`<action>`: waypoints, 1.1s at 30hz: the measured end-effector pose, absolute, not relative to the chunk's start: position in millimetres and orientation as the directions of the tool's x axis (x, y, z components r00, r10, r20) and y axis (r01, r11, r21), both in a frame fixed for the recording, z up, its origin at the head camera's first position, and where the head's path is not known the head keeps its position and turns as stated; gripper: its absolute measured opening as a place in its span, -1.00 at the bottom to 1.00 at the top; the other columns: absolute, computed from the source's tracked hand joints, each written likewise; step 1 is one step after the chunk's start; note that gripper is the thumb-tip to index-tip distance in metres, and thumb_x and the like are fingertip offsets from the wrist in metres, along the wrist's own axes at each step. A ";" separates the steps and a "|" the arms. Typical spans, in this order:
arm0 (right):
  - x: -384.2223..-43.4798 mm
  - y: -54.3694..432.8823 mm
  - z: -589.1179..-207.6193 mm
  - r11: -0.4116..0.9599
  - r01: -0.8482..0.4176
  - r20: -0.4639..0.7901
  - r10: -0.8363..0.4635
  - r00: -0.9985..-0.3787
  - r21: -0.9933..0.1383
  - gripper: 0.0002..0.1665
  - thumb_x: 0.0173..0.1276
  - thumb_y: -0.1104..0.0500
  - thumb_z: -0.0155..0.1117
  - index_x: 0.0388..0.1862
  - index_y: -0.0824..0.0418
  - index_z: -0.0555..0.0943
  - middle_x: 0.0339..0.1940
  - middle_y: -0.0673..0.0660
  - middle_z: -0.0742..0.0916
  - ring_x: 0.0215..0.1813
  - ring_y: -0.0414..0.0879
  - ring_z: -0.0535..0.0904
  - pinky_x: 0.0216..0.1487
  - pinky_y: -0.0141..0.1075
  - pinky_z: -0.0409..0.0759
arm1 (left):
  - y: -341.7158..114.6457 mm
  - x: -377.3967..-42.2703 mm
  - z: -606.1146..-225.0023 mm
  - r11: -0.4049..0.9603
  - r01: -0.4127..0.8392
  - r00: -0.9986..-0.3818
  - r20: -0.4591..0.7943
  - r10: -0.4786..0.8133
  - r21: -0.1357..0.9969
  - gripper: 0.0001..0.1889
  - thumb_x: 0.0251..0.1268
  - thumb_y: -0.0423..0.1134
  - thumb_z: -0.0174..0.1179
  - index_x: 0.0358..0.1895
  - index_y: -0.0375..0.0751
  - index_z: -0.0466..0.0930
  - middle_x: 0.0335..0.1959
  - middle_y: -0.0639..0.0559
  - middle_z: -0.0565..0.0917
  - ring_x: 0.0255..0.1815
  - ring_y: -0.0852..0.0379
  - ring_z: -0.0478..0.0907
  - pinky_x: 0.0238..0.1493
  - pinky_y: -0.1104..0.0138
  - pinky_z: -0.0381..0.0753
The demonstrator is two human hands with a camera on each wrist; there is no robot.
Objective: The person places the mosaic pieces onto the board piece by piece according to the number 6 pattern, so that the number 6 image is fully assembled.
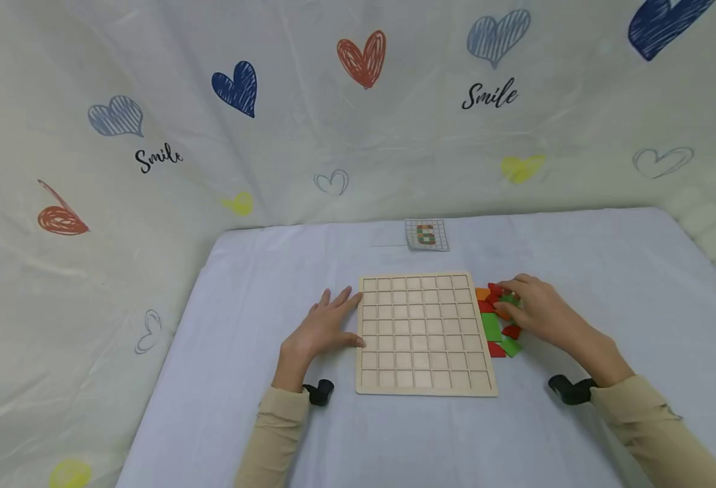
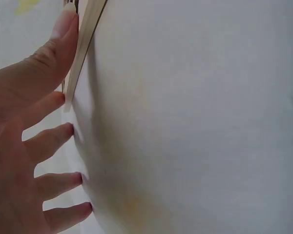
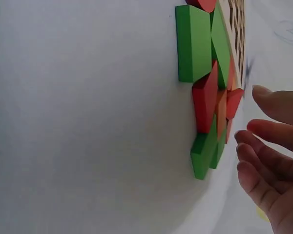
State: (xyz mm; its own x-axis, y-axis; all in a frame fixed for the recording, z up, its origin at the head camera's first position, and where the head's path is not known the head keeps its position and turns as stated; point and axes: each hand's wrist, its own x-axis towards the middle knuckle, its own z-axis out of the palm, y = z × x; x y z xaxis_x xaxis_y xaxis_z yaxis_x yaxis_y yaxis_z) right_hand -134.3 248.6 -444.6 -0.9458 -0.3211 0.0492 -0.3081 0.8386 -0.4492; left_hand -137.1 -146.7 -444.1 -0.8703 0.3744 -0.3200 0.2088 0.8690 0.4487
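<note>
A square wooden board (image 1: 419, 327) with a grid of shallow cells lies flat in front of me. My left hand (image 1: 321, 325) is spread at its left edge, thumb and index fingertip touching the frame; the left wrist view shows the thumb on the rim (image 2: 84, 53). Along the right edge sits a loose cluster of coloured blocks, among them a green block (image 1: 491, 327) and a red block (image 1: 512, 332). Over the cluster's far end is my right hand (image 1: 544, 312), fingers loosely bent. In the right wrist view a gap shows between thumb and fingers, beside a red block (image 3: 205, 100).
At the back of the table lies a small card (image 1: 427, 235) printed with a coloured grid pattern. A white cloth (image 1: 211, 407) covers the table, and a sheet printed with hearts (image 1: 297, 135) hangs behind it. Black straps with a camera (image 1: 568, 390) are on both wrists.
</note>
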 end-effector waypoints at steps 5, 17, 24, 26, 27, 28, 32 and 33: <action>-141.3 245.8 -452.2 0.845 -0.241 -0.036 -0.293 -0.956 -0.478 -0.53 0.35 0.22 0.45 0.09 0.54 0.64 -0.11 0.38 0.67 -0.15 0.14 0.59 -0.17 -0.03 0.70 | -144.6 -142.5 -442.6 0.869 0.187 -0.868 -0.336 0.364 0.458 0.04 0.14 0.05 0.50 0.66 0.04 0.12 0.71 -0.03 0.01 0.70 -0.35 -0.25 0.63 -0.23 -0.06; -142.9 243.8 -460.6 0.830 -0.187 -0.038 -0.242 -0.970 -0.525 -0.63 0.35 0.24 0.45 -0.02 0.47 0.59 -0.07 0.40 0.61 -0.13 0.17 0.56 -0.10 0.05 0.67 | -143.0 -146.7 -442.0 0.858 0.160 -0.870 -0.341 0.356 0.488 0.06 0.09 0.01 0.54 0.66 0.05 0.13 0.72 -0.02 -0.01 0.70 -0.36 -0.30 0.63 -0.25 -0.14; -145.9 241.5 -459.8 0.794 -0.166 -0.056 -0.244 -0.968 -0.585 -0.62 0.35 0.30 0.42 0.02 0.47 0.51 -0.15 0.36 0.71 -0.17 0.13 0.61 -0.10 0.02 0.70 | -144.1 -144.6 -442.2 0.850 0.145 -0.875 -0.335 0.350 0.507 0.06 0.07 0.00 0.55 0.65 0.04 0.15 0.71 -0.02 0.00 0.70 -0.36 -0.31 0.63 -0.26 -0.16; -145.8 241.5 -459.5 0.786 -0.183 -0.029 -0.247 -0.969 -0.590 -0.64 0.34 0.32 0.43 0.00 0.45 0.52 -0.19 0.34 0.73 -0.19 0.11 0.63 -0.10 0.02 0.71 | -144.1 -144.8 -442.5 0.849 0.147 -0.876 -0.331 0.350 0.507 0.06 0.07 0.01 0.56 0.65 0.04 0.15 0.71 -0.03 0.01 0.70 -0.36 -0.30 0.62 -0.27 -0.16; -145.8 241.5 -459.5 0.783 -0.191 -0.014 -0.246 -0.969 -0.592 -0.66 0.34 0.33 0.43 -0.01 0.45 0.53 -0.20 0.33 0.74 -0.20 0.10 0.64 -0.10 0.03 0.72 | -144.1 -145.0 -442.8 0.850 0.149 -0.877 -0.329 0.350 0.506 0.06 0.06 0.01 0.56 0.65 0.04 0.16 0.71 -0.03 0.01 0.70 -0.36 -0.29 0.62 -0.27 -0.15; -145.8 241.1 -459.5 0.780 -0.197 0.000 -0.245 -0.970 -0.594 -0.68 0.33 0.34 0.43 -0.02 0.44 0.54 -0.20 0.32 0.74 -0.20 0.10 0.65 -0.09 0.04 0.73 | -144.1 -145.2 -442.8 0.851 0.151 -0.878 -0.328 0.350 0.503 0.06 0.06 0.01 0.56 0.65 0.04 0.15 0.71 -0.03 0.01 0.70 -0.35 -0.29 0.62 -0.27 -0.15; -145.2 239.6 -458.8 0.778 -0.204 0.032 -0.230 -0.973 -0.594 -0.73 0.34 0.35 0.41 -0.03 0.41 0.58 -0.18 0.32 0.76 -0.20 0.11 0.68 -0.09 0.06 0.74 | -143.9 -146.4 -444.3 0.857 0.159 -0.878 -0.326 0.349 0.490 0.06 0.06 0.03 0.56 0.65 0.05 0.16 0.71 -0.03 0.01 0.71 -0.35 -0.28 0.63 -0.26 -0.14; -145.1 238.9 -458.6 0.780 -0.203 0.033 -0.229 -0.973 -0.592 -0.73 0.35 0.35 0.41 -0.03 0.41 0.59 -0.17 0.32 0.76 -0.20 0.10 0.68 -0.09 0.06 0.74 | -143.8 -146.3 -444.2 0.858 0.156 -0.877 -0.330 0.348 0.489 0.07 0.07 0.02 0.56 0.65 0.06 0.15 0.71 -0.02 0.01 0.71 -0.34 -0.29 0.63 -0.25 -0.15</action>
